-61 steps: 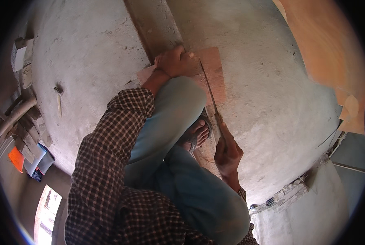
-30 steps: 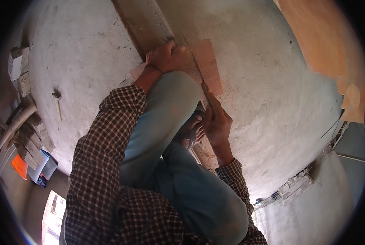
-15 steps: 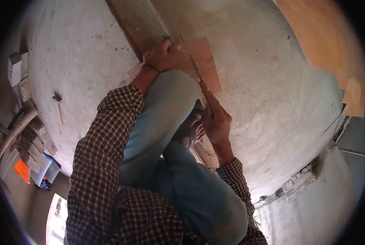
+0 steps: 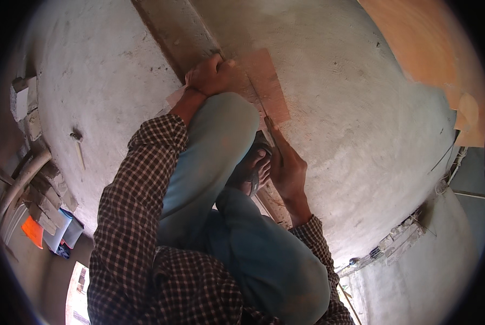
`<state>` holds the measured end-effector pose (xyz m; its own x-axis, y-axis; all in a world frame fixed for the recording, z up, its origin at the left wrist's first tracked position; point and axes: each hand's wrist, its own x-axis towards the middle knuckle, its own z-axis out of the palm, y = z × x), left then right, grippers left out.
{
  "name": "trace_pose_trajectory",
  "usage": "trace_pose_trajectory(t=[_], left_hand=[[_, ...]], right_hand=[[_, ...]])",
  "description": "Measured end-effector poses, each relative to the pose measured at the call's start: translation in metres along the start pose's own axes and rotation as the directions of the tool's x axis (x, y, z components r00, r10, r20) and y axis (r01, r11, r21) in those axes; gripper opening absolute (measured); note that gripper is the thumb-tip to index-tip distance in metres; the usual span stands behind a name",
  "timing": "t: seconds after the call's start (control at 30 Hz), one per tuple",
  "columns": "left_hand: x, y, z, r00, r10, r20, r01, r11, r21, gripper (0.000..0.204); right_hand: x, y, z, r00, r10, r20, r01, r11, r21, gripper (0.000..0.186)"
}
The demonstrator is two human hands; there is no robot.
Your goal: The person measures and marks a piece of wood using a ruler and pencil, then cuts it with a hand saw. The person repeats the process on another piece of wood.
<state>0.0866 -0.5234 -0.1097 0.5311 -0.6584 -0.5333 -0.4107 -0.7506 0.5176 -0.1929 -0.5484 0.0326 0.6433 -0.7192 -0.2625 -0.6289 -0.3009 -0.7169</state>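
A flat reddish-brown sheet [image 4: 272,81] lies in front of my raised knee, across the end of a long board. My left hand [image 4: 210,75] presses down at its left part with the fingers curled in; what is under them is hidden. My right hand [image 4: 288,168] is closed around the handle of a long, narrow-bladed tool [image 4: 268,123]. Its thin blade slants away from me over the sheet, up toward my left hand. I cannot tell whether it is a saw or a knife.
The long board [image 4: 180,32] runs away over the grey floor [image 4: 351,146]. A hammer-like tool [image 4: 78,146] lies at left. Wood offcuts and a curved pipe [image 4: 23,181] crowd the left edge. A large orange-brown sheet [image 4: 416,43] lies far right. My sandalled foot [image 4: 253,168] is between my hands.
My right hand has drawn the narrow-bladed tool slightly back toward me. My left hand stays pressed on the sheet. The whole view has shifted a little.
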Motion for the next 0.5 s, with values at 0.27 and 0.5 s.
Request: trace_pose_trajectory(t=[0.27, 0.5], left_hand=[[0.001, 0.005, -0.002, 0.999, -0.006, -0.041, 0.006, 1.000, 0.001, 0.049], [0.004, -0.002, -0.009, 1.000, -0.011, -0.002, 0.011, 1.000, -0.010, 0.048]], right_hand=[[-0.028, 0.003, -0.011, 0.999, 0.012, -0.034, -0.014, 0.999, -0.048, 0.043], [-0.025, 0.001, -0.013, 1.000, 0.013, 0.009, -0.012, 0.996, -0.084, 0.041]])
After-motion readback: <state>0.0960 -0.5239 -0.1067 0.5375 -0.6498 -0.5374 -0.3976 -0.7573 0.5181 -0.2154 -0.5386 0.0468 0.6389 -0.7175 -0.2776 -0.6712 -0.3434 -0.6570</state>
